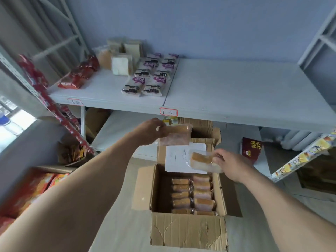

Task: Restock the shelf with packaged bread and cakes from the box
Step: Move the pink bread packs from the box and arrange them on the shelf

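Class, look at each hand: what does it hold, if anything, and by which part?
The left hand grips a clear-wrapped cake packet by its left end. The right hand pinches another clear-wrapped cake packet by its right end.

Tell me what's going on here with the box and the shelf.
A person is restocking. The left hand holds one cake pack up toward the shelf; the right hand holds another pack just above the open box, which still holds two rows. The shelf's left part already carries bread and snacks.
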